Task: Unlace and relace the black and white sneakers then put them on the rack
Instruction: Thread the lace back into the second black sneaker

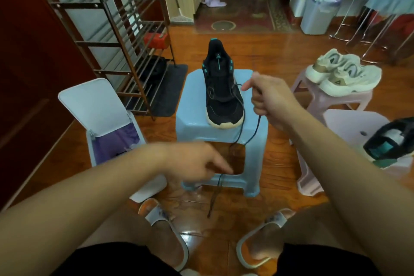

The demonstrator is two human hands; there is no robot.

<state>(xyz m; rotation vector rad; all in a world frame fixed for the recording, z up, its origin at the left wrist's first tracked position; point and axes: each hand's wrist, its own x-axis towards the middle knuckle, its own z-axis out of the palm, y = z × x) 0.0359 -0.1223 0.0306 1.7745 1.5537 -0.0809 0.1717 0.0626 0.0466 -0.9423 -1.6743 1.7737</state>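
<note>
Rack [125, 36] stands at left, no sneaker on it yet. Black sneaker [220, 87] sits upright on the blue stool [192, 101]. Lace [251, 127] runs loose: unlacing or relacing, cannot tell which. Right hand [266, 96] grips the lace; left hand [197, 161] pinches its hanging end. Next move likely calls for finding an eyelet.

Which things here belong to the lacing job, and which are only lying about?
Job: black sneaker with pale sole; dark shoelace, held by right hand and left hand; light blue plastic stool; brown metal shoe rack.
Lying about: cream sneakers; white lidded bin; grey bin.
</note>
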